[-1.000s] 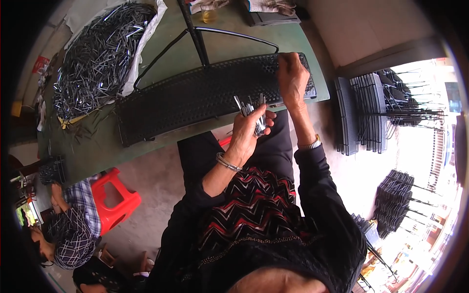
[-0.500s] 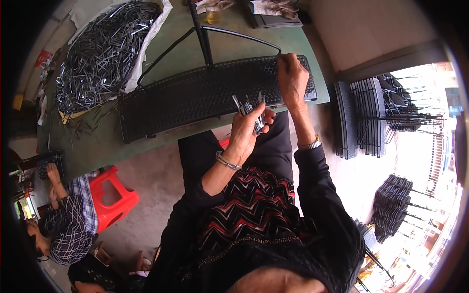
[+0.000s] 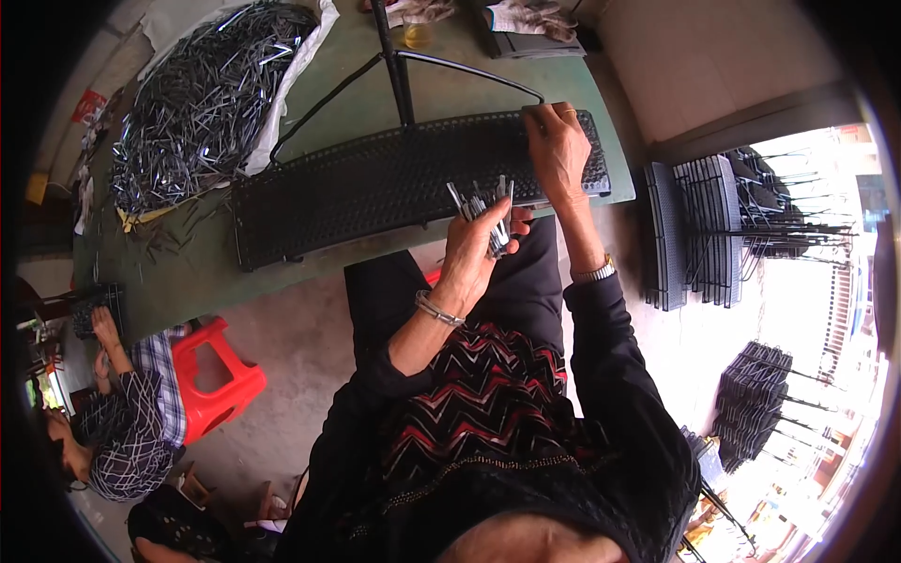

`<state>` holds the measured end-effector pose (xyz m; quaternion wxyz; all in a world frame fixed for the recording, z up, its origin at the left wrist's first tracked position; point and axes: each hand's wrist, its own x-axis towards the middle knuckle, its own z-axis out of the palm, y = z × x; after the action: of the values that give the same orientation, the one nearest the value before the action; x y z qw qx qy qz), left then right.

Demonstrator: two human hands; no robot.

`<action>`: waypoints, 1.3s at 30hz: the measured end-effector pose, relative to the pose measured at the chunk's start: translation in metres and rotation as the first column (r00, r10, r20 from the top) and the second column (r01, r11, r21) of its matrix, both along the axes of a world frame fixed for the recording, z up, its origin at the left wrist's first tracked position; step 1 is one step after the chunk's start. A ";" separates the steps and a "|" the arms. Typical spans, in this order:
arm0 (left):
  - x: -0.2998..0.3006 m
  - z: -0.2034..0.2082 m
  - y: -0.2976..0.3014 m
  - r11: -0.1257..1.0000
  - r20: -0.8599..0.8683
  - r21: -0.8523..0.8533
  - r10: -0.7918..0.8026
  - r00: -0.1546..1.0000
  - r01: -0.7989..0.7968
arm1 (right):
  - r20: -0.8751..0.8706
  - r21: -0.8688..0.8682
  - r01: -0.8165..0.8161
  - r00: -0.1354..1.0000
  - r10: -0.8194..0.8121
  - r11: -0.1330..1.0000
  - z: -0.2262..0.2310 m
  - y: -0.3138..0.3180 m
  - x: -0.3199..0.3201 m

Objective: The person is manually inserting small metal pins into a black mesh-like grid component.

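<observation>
A long black mesh panel (image 3: 357, 185) lies across the green table in front of me, with black rods attached at its far side. My left hand (image 3: 479, 239) is closed around a bunch of thin metal strips (image 3: 477, 200), whose ends fan out above the panel's near edge. Farther right, my right hand (image 3: 559, 155) reaches over the panel to its far edge, near the end of a bent rod (image 3: 474, 71). Its fingers are curled down there; what they pinch, if anything, is hidden beneath them.
A big heap of loose metal strips (image 3: 211, 103) lies on a white sack at the table's left. Gloves (image 3: 533, 21) and a cup (image 3: 416, 36) sit at the back. Finished-looking racks (image 3: 704, 230) stand stacked at right. A co-worker (image 3: 131, 422) sits lower left near a red stool (image 3: 221, 385).
My right hand has shifted slightly left along the panel's far edge, its fingers turned more over the mesh. My left hand keeps the strips in nearly the same place.
</observation>
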<state>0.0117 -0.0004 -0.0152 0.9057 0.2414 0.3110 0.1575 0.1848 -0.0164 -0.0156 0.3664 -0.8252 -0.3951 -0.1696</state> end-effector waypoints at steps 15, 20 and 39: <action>0.003 -0.005 -0.004 0.999 -0.009 0.033 -0.003 1.000 0.003 | -0.066 -0.172 -0.179 0.983 0.169 0.969 0.013 -0.004 0.018; 0.000 -0.004 -0.002 1.000 0.015 0.010 0.005 1.000 -0.005 | -0.071 -0.244 -0.089 0.995 0.074 0.966 0.018 0.000 0.017; 0.000 0.004 -0.003 0.993 0.007 0.115 -0.006 1.000 0.005 | -0.889 0.064 -0.474 0.372 0.266 0.878 0.040 -0.062 -0.028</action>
<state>0.0120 -0.0036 -0.0113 0.8918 0.2935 0.2973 0.1735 0.1572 -0.0781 0.0243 0.4583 -0.7135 -0.3398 0.4067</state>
